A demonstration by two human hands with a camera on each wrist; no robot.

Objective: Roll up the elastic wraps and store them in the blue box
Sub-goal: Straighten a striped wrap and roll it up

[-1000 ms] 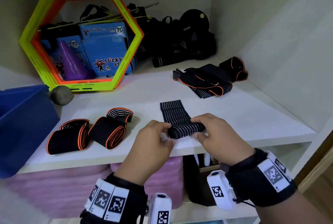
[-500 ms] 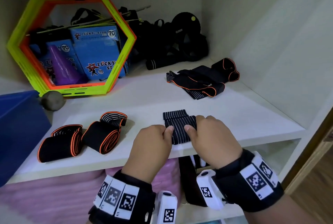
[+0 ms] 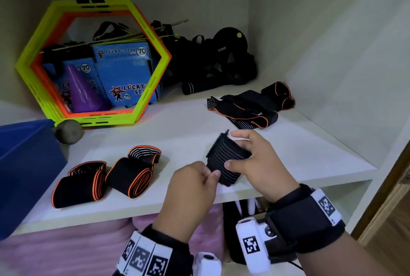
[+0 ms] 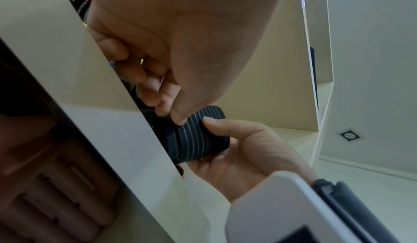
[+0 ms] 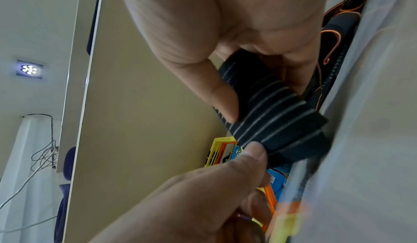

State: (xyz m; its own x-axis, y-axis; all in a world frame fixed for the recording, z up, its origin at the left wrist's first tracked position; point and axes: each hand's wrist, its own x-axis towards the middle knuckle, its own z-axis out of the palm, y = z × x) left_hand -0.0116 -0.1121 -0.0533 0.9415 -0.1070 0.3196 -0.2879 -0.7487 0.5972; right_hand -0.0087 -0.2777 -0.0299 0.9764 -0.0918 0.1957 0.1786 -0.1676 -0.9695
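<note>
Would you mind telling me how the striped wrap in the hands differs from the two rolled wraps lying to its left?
The striped wrap shows grey stripes and no orange; the two rolled wraps are black with orange edging. It is held by the left hand and right hand; they rest on the shelf untouched. All three are rolled and outside the blue box.

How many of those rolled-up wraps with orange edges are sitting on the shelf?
2, side by side at the shelf's front left: one rolled wrap nearest the blue box, the other rolled wrap beside it. The tangled pile at back right is unrolled; it may hide more.
</note>
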